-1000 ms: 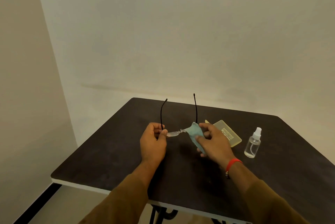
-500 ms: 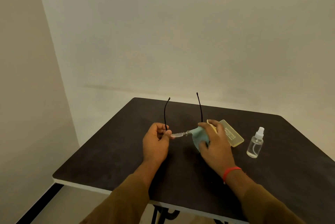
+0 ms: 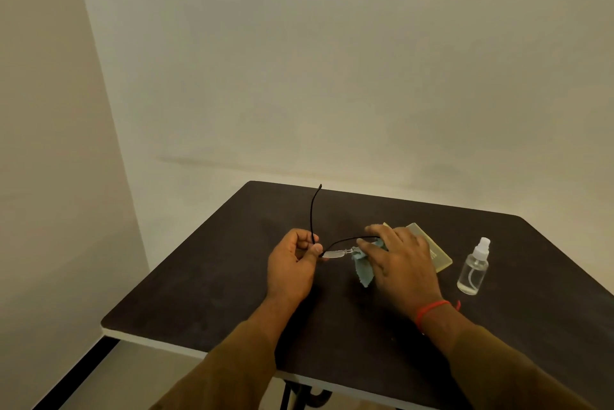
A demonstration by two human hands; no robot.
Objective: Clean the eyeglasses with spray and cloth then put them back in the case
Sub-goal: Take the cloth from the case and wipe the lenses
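Eyeglasses [image 3: 334, 254] between both hands (cloth-side right)

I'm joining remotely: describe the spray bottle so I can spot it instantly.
Start at the dark table and go to its right side, beyond the right hand. The spray bottle stands upright beside the flat yellowish case. It is the only clear, white-capped thing there.

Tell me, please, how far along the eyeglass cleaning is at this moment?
Spraying may be over: the spray bottle stands untouched at the right, though that cannot be confirmed. In hand: the left hand pinches the eyeglasses at one end while the right hand holds the blue cloth at the other lens; one temple looks folded across. Left: finish folding and put them in the yellowish case, lying behind the right hand.
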